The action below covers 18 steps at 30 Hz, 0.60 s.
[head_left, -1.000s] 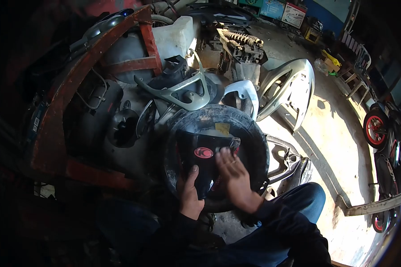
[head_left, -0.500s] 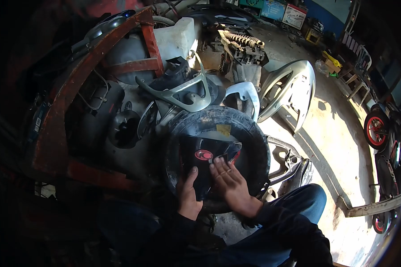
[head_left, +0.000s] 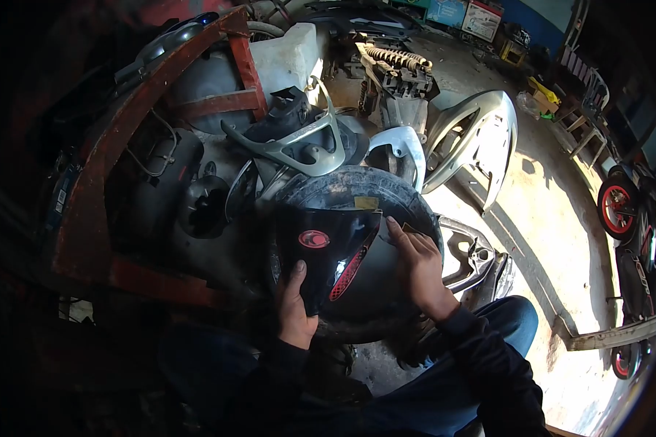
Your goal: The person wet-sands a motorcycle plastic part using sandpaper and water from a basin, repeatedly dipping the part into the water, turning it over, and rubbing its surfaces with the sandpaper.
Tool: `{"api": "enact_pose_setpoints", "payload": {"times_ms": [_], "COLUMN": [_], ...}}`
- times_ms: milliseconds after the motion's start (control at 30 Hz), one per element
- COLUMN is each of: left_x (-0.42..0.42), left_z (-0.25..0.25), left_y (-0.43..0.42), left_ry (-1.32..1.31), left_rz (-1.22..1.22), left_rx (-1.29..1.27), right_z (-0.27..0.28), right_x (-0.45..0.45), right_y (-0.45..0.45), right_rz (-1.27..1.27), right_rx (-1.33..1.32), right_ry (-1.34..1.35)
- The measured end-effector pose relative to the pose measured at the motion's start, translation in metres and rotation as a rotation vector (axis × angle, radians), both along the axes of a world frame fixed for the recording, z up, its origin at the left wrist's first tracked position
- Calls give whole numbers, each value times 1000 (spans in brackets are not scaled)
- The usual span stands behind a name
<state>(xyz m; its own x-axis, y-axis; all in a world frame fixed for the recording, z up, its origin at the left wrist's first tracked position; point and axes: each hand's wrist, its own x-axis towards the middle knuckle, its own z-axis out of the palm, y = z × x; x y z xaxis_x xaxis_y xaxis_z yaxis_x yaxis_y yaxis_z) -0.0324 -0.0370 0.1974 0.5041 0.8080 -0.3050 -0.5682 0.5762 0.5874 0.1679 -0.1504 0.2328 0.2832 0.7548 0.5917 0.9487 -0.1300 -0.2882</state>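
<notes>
My left hand (head_left: 297, 309) grips the lower left edge of a glossy black motorcycle fairing panel (head_left: 321, 273), thumb on its face. The panel has a red oval emblem and a red mesh-patterned strip along its right side. It is tilted over a round black tub (head_left: 328, 186) with a worn, scuffed rim. Right of the panel and apart from it, my right hand (head_left: 424, 273) is closed, pinching a small thin brownish sheet (head_left: 408, 229) that looks like sandpaper. The fingers cover most of this sheet.
Silver fairing pieces (head_left: 328, 149) lie behind the tub, with a larger silver panel (head_left: 481, 138) to the right. A rusty red metal frame (head_left: 87, 197) stands at left. A black bracket-like part (head_left: 477, 255) lies right of the tub. A motorcycle wheel (head_left: 619, 202) is far right.
My right hand has lifted off the panel and moved right and up with the small sheet. My left hand has shifted left, turning the panel so its red strip shows.
</notes>
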Motion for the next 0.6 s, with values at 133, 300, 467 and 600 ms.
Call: {"api": "enact_pose_setpoints", "payload": {"times_ms": [133,300,467,600], "left_x": [0,1,3,3], "left_z": [1,7,7,5], "left_y": [1,-3,-4,-3], "left_ry": [-22,48,47,53], "left_rz": [-39,-73,-78,-73], "left_rx": [7,12,16,31], "right_z": [-7,-1,5,9], "right_x": [4,-2,-12,-18], "right_y": [2,7,7,7], "right_rz": [9,70,179,281], "right_rx": [-136,-372,-387,-368], "right_ry": [91,134,102,110]}}
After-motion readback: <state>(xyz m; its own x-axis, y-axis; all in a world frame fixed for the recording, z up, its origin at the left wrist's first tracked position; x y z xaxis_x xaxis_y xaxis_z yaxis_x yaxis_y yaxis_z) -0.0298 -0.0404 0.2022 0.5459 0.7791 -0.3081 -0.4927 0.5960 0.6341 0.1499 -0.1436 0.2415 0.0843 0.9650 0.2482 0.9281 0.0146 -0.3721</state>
